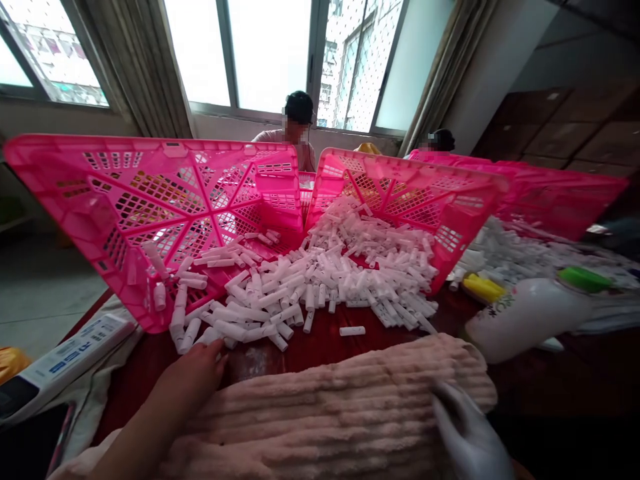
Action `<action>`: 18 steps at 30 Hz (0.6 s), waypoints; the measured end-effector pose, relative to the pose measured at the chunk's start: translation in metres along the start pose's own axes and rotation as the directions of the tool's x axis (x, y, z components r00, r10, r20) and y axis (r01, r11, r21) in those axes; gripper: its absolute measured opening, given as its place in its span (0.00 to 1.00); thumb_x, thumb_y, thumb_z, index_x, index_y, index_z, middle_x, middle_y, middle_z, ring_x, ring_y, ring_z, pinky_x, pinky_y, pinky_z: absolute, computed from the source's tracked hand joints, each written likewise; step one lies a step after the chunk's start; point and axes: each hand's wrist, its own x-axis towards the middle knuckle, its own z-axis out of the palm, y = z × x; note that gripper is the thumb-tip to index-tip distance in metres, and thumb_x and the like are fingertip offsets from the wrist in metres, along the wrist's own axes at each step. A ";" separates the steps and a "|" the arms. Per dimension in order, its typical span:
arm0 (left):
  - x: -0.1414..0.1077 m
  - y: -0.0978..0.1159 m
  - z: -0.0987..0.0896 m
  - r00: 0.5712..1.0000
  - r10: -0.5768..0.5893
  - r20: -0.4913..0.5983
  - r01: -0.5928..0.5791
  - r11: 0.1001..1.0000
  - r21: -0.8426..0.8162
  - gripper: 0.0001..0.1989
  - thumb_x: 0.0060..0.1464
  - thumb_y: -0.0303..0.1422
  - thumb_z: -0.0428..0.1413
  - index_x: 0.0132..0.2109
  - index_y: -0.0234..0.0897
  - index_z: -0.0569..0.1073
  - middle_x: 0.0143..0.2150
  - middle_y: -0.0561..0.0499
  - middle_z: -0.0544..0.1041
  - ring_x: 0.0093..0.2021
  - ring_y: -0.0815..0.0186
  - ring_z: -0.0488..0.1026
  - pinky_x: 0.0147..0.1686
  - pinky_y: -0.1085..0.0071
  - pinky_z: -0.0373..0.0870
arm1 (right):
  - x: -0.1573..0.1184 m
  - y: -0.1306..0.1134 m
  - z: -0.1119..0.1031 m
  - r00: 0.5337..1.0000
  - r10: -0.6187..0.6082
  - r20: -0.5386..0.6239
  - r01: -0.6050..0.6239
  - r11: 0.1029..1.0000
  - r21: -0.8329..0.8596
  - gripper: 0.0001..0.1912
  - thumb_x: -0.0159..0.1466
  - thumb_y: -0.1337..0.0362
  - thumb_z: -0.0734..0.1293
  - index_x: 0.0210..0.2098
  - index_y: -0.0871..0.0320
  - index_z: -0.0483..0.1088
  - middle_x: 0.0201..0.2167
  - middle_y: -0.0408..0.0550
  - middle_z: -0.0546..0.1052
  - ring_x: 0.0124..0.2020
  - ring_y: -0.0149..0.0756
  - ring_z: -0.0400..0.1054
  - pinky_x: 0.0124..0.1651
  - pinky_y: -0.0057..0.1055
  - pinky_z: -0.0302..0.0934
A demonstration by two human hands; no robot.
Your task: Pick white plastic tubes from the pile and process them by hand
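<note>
My bare left hand reaches to the near edge of a heap of short white tubes. Its fingers are curled in against a white tube there, partly hidden by the hand. My right hand, in a white glove, is at the lower right over ribbed pink plush fabric. Motion blurs its fingers, so whether it holds anything is unclear. A single tube lies apart on the dark red tabletop. The heap spills from two tilted pink baskets.
At right lies a white bottle with a green part beside a yellow object. A long printed box and a dark phone-like device are at left. People sit beyond the baskets, with more tubes at right.
</note>
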 end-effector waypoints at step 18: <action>-0.094 0.082 0.044 0.977 0.011 -0.213 -0.198 0.415 -0.888 0.24 0.53 0.49 0.54 0.53 0.43 0.74 0.54 0.47 0.77 0.57 0.51 0.70 0.58 0.59 0.65 | 0.023 -0.132 0.149 0.827 -0.126 0.548 -0.459 0.412 0.787 0.30 0.56 0.50 0.79 0.41 0.60 0.60 0.30 0.45 0.66 0.25 0.32 0.62 0.26 0.17 0.59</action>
